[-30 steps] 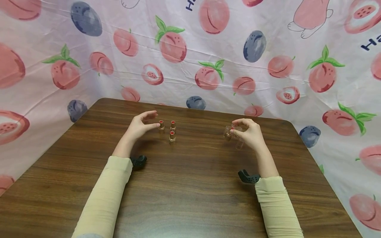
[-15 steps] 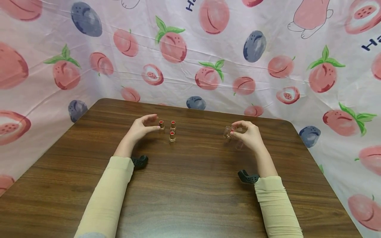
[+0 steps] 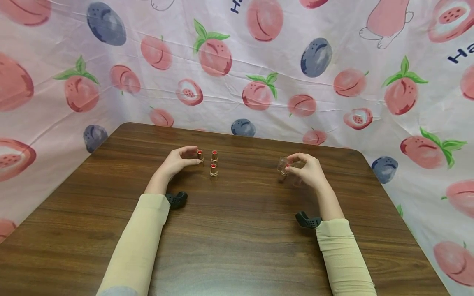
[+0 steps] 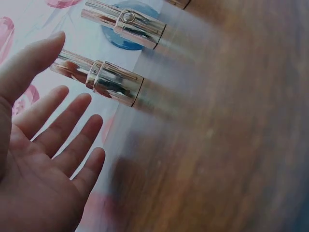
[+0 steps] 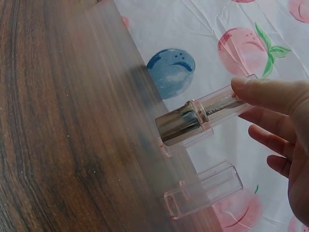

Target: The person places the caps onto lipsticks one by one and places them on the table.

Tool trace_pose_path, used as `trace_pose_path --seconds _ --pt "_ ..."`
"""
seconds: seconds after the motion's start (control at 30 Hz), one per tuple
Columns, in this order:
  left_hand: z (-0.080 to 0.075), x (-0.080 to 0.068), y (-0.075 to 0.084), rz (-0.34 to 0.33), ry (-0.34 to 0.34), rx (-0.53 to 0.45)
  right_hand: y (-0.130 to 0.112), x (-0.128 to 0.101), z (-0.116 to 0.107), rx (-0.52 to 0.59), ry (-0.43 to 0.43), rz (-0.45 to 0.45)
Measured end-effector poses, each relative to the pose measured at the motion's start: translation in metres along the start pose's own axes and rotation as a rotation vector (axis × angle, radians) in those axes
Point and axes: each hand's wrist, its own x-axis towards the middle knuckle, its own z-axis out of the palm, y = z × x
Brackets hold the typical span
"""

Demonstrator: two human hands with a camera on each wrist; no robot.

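Three small lipsticks with gold bases and red tips stood upright in a cluster on the far half of a dark wooden table (image 3: 237,246), left of centre: one at the far left (image 3: 200,155), one at the far right (image 3: 214,156), and one nearer (image 3: 213,169). The left hand (image 3: 180,159) rested beside the far left lipstick, its fingers relaxed and slightly spread, the thumb tip touching or just short of the gold base; the wrist view showed the open palm (image 4: 43,159) with the tube (image 4: 104,79) just beyond the fingertips and nothing gripped. Well to the right, the right hand (image 3: 308,169) pinched a clear-capped lipstick (image 3: 283,165) between thumb and curled fingers; the right wrist view showed a fingertip (image 5: 270,94) pressed on the clear cap of the tube (image 5: 200,118). Two more clear caps stood just beside it, one behind (image 5: 186,142) and one nearer (image 5: 205,191). Both arms wore cream sleeves (image 3: 137,242), with dark wrist mounts (image 3: 177,199) at the cuffs. A pink cloth printed with peaches and blueberries (image 3: 259,74) hung behind and around the table.
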Motion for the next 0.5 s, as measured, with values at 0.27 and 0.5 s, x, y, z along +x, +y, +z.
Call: trace_pose_path --seconds 0.27,0.5 --pt "0.002 0.0005 -0.0018 -0.046 -0.021 0.008 0.0023 0.0016 0.0027 -0.008 -0.039 0.003" --pt "0.0057 0.0032 -0.0025 -0.044 -0.013 0.037 0.0021 0.0015 0.0037 -0.006 -0.067 0.024"
